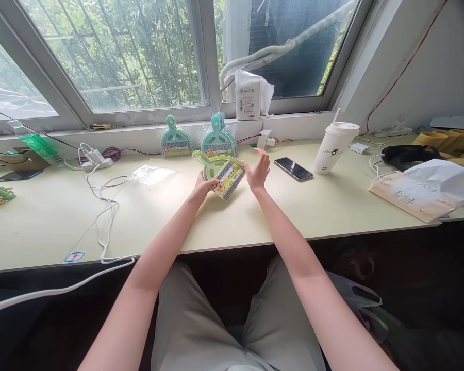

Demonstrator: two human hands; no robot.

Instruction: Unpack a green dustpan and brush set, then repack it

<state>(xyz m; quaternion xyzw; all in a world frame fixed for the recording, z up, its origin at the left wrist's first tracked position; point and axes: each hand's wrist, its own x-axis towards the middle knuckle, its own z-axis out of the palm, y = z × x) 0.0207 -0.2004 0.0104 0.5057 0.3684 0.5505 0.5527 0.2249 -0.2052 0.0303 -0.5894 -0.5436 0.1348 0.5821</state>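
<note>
My left hand (204, 189) is closed round a light green mini dustpan and brush set (225, 175), tilted above the table with its handle to the upper left. A printed yellow and white label lies across its grey bristles. My right hand (258, 171) is at the set's right edge, its fingers raised and apart; the thumb is close to the rim, and I cannot tell whether it presses on it. Behind stand similar teal sets in clear wrapping, one on the left (174, 138) and a stack (218, 137) right of it.
A crumpled clear plastic bag (151, 174) lies left of my hands. White cables (107, 206) trail over the table's left part. To the right are a phone (293, 168), a white cup with straw (334, 148) and a tissue pack (425, 190). A white package (249, 98) stands on the sill.
</note>
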